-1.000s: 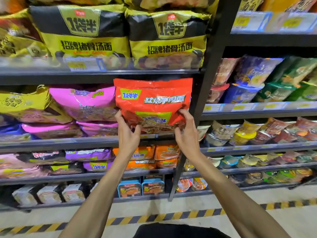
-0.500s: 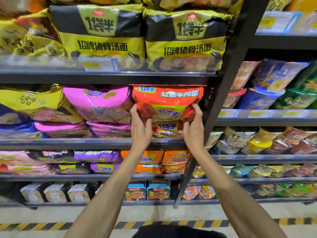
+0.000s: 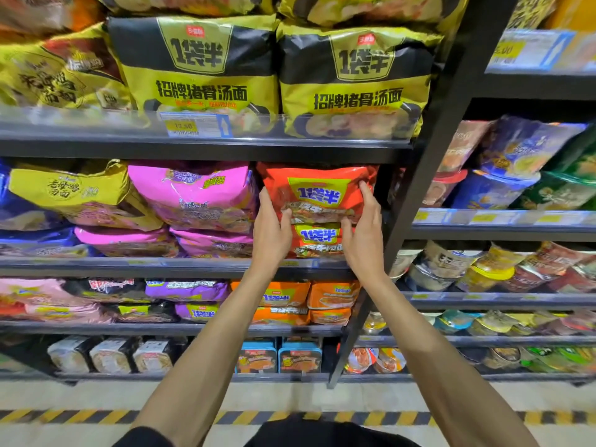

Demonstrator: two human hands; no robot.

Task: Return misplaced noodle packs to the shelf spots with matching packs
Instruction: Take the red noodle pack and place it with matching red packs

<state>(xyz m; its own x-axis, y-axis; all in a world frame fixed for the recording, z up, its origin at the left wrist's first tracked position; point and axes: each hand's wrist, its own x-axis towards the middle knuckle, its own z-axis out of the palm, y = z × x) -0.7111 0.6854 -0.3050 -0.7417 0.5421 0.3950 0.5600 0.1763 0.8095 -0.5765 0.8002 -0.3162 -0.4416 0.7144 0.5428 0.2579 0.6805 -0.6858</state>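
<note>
Step in hand: seating a red noodle pack [image 3: 317, 191] onto the matching red pack [image 3: 317, 240] beneath it, centre of frame, on the second shelf [image 3: 161, 264] from the top. The upper pack sits just right of the pink packs [image 3: 193, 195] and left of the black shelf upright [image 3: 429, 156].

Left hand [image 3: 270, 233] grips the pack's left edge, thumb on its face. Right hand [image 3: 362, 233] clasps the right edge, fingers curled over the front.

The pack's long axis runs left to right; printed face outward, logo upright.

Judgement: placement looks nearly complete. The next move calls for a final push inward, then letting go without dragging the pack forward.
</note>
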